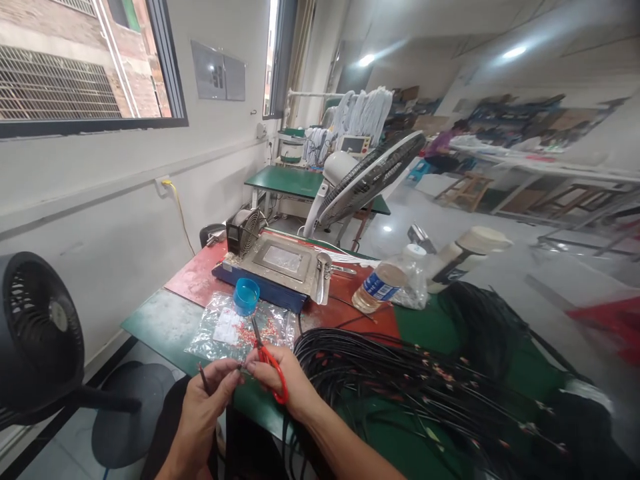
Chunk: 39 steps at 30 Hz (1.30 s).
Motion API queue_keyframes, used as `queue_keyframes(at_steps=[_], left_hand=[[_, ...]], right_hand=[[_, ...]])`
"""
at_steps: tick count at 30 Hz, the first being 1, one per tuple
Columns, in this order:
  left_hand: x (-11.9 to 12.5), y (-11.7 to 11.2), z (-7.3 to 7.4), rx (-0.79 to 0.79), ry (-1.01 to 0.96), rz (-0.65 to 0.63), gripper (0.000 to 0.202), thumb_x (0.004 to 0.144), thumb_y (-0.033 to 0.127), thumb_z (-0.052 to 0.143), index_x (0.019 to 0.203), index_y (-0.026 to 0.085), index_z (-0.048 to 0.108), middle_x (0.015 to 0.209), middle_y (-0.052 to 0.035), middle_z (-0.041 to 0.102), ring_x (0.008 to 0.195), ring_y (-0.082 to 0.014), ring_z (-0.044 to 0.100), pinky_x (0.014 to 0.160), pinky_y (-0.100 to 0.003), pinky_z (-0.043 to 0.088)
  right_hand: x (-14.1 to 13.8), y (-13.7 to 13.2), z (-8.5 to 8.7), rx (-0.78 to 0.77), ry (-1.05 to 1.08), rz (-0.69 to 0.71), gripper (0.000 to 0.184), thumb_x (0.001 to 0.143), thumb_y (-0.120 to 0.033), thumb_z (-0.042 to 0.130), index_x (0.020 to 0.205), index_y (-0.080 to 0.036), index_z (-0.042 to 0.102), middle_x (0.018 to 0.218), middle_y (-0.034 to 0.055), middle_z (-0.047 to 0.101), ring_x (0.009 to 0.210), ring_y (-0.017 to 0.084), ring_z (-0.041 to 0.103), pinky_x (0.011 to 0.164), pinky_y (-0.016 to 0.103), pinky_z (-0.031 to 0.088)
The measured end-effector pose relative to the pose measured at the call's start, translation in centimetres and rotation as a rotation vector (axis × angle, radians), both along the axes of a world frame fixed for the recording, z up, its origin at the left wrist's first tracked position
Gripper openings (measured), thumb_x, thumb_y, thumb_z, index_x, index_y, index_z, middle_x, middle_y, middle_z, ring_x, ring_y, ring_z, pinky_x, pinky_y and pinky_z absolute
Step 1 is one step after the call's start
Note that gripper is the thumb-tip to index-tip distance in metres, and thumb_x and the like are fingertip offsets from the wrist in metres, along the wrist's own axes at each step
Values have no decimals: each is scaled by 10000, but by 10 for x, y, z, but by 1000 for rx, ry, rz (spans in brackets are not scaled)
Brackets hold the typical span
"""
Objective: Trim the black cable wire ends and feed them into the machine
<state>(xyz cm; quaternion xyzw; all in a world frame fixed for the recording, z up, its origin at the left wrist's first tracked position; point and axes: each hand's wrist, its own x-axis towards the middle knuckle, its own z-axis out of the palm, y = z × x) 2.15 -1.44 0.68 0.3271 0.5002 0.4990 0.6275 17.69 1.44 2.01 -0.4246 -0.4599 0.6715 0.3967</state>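
My right hand point(283, 380) is closed round red-handled scissors point(269, 363) whose blades point up and away over the table's near edge. My left hand point(210, 393) pinches the end of a thin black cable point(204, 379) and holds it against the fingertips of the right hand. Both hands hover just in front of a clear plastic bag point(235, 330) of small red parts. A large bundle of black cables point(400, 387) lies on the green table point(155, 320) to the right of my hands.
A blue cap point(247, 295) sits by a grey metal machine point(280, 263) with a small fan. A plastic bottle point(380, 287) lies beside it. A white standing fan point(370, 177) rises behind; a black fan point(35, 333) stands at left. A person works far back.
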Motion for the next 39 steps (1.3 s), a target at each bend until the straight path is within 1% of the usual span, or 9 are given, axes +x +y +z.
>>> queue_keyframes(at_steps=[7, 14, 18, 21, 24, 28, 32, 35, 39], left_hand=[[-1, -1, 2, 101, 108, -41, 257, 660, 359, 764, 812, 158, 717, 728, -46, 715, 703, -178, 629, 654, -223, 484], [-1, -1, -6, 158, 243, -14, 225, 706, 355, 723, 836, 172, 705, 805, -56, 736, 751, -195, 650, 697, -243, 500], [2, -2, -2, 175, 284, 24, 236, 681, 362, 738, 808, 165, 718, 781, -61, 736, 755, -225, 662, 694, -265, 518], [6, -2, 4, 165, 250, 40, 238, 661, 359, 756, 784, 159, 719, 766, -63, 733, 749, -229, 662, 690, -264, 518], [9, -3, 7, 127, 176, 16, 255, 661, 359, 761, 796, 148, 714, 764, -67, 728, 735, -211, 649, 671, -248, 508], [7, -3, 4, 34, 77, 22, 269, 665, 357, 767, 816, 144, 703, 703, -43, 699, 626, -151, 607, 576, -205, 481], [3, -3, -1, -38, -43, 31, 277, 655, 328, 784, 847, 148, 697, 696, -31, 688, 615, -125, 595, 564, -181, 461], [2, -2, -1, -29, -67, 1, 248, 676, 311, 772, 847, 148, 698, 711, -34, 695, 635, -126, 598, 582, -183, 459], [2, -1, 3, 61, 13, -16, 214, 694, 305, 754, 823, 141, 705, 706, -34, 698, 673, -155, 615, 645, -220, 475]], right_hand=[[-1, 0, -4, -52, 28, -28, 390, 609, -493, 718, 697, -128, 614, 489, -58, 451, 418, 51, 365, 418, 191, 250], [-2, 2, -6, -62, 19, -36, 373, 578, -472, 726, 673, -130, 612, 464, -62, 433, 420, 57, 353, 418, 195, 238], [-2, 1, -2, 9, 16, -76, 304, 598, -415, 721, 629, -136, 605, 489, -55, 431, 459, 58, 343, 445, 194, 240], [-1, -1, -1, 118, 15, -111, 241, 609, -354, 721, 608, -141, 607, 537, -39, 465, 513, 71, 375, 491, 198, 284], [-1, -1, -3, 117, 28, -137, 232, 617, -357, 706, 618, -148, 607, 540, -36, 468, 508, 76, 377, 484, 200, 286], [0, 1, -3, 40, 11, -118, 252, 630, -381, 684, 633, -145, 597, 486, -54, 416, 454, 66, 340, 443, 196, 244], [1, 1, -1, 158, -66, -111, 235, 644, -360, 691, 627, -139, 614, 555, -32, 474, 507, 74, 379, 493, 203, 294], [1, 0, 1, 233, -121, -101, 223, 674, -356, 679, 647, -138, 644, 610, -7, 526, 562, 98, 426, 530, 215, 326], [2, -1, 0, 266, -153, -93, 237, 701, -375, 663, 661, -141, 662, 616, -3, 529, 574, 104, 431, 542, 219, 333]])
